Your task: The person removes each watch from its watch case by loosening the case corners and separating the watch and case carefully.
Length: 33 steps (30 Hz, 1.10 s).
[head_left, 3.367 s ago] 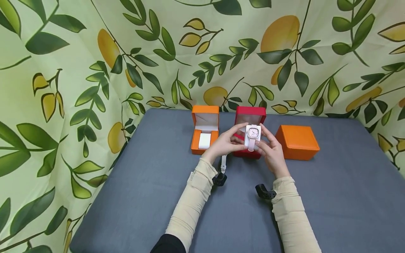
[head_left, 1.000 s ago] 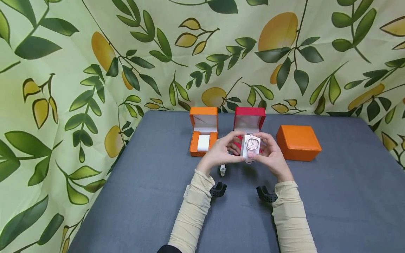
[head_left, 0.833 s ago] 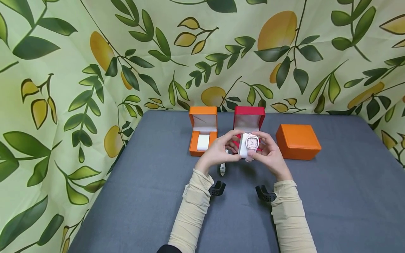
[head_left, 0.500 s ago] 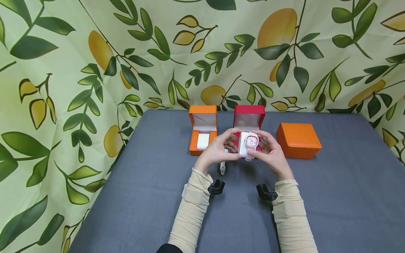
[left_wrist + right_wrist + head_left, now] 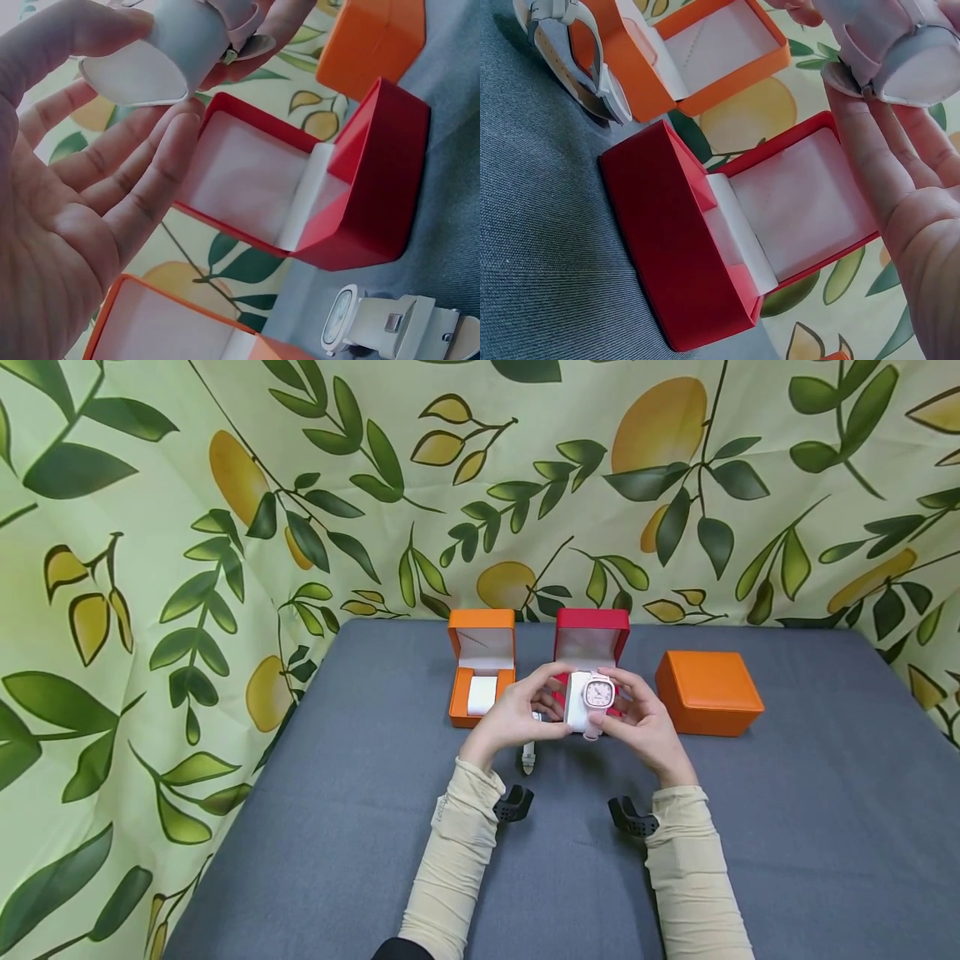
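Observation:
In the head view my left hand (image 5: 516, 712) grips a white watch cushion (image 5: 576, 703) between thumb and fingers. A pink-strapped watch (image 5: 598, 695) is wrapped round the cushion, towards its right end. My right hand (image 5: 647, 725) pinches the watch and that end, thumb on the strap below the dial. The left wrist view shows the cushion's bare end (image 5: 135, 75) against my left thumb. The right wrist view shows the pink strap (image 5: 877, 37) round the cushion near its other end. Both hands are above the open red watch box (image 5: 592, 631), whose base they partly hide.
An open orange box (image 5: 483, 635) with a white cushion (image 5: 482, 695) in it stands left of the red one. A lidded orange box (image 5: 708, 692) stands to the right. A second watch, white-strapped (image 5: 390, 322), lies on the grey cloth table (image 5: 360, 793) beside my left hand.
Both hands have come slightly nearer me and lower since the earliest frame. The watch sits further right on the cushion, and more bare white shows at its left.

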Motion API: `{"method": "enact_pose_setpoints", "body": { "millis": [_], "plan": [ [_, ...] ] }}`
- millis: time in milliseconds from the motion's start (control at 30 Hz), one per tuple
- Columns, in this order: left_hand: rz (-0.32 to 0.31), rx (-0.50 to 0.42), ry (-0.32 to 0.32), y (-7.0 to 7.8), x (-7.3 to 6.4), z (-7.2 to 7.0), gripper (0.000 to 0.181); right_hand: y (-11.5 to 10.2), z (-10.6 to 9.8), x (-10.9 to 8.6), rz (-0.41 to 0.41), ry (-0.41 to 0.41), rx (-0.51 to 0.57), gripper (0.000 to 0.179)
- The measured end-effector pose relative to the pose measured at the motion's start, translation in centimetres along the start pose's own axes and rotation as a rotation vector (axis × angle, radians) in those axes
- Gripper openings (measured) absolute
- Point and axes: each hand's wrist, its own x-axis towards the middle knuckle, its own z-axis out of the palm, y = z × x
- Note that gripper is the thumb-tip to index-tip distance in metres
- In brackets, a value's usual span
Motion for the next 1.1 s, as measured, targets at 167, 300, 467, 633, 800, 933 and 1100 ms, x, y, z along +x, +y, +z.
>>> {"method": "enact_pose_setpoints", "body": {
  "millis": [167,300,467,633,800,933,1100],
  "plan": [
    [-0.011,-0.023,0.003,-0.06,-0.13,-0.11,0.069,0.0,0.08,0.07,0.003,-0.013,0.022,0.059],
    [0.004,-0.008,0.005,-0.12,-0.18,-0.21,0.068,0.02,0.1,0.09,-0.004,-0.019,0.014,0.059],
    [0.001,0.027,-0.008,-0.07,-0.14,-0.22,0.067,-0.01,0.07,0.03,-0.006,-0.016,-0.015,0.058],
    [-0.02,0.013,0.006,0.06,-0.23,-0.18,0.068,-0.16,0.19,0.01,0.037,-0.003,-0.059,0.062],
    [-0.019,-0.011,0.032,0.09,-0.31,-0.15,0.07,-0.34,0.45,0.19,0.096,-0.024,-0.133,0.073],
    [-0.023,-0.002,0.03,-0.02,-0.26,-0.16,0.07,-0.37,0.42,0.24,0.095,-0.044,-0.13,0.073],
    [-0.024,0.016,0.01,0.1,-0.11,-0.12,0.07,-0.19,0.16,0.15,0.062,-0.063,-0.089,0.073]
  ]
}}
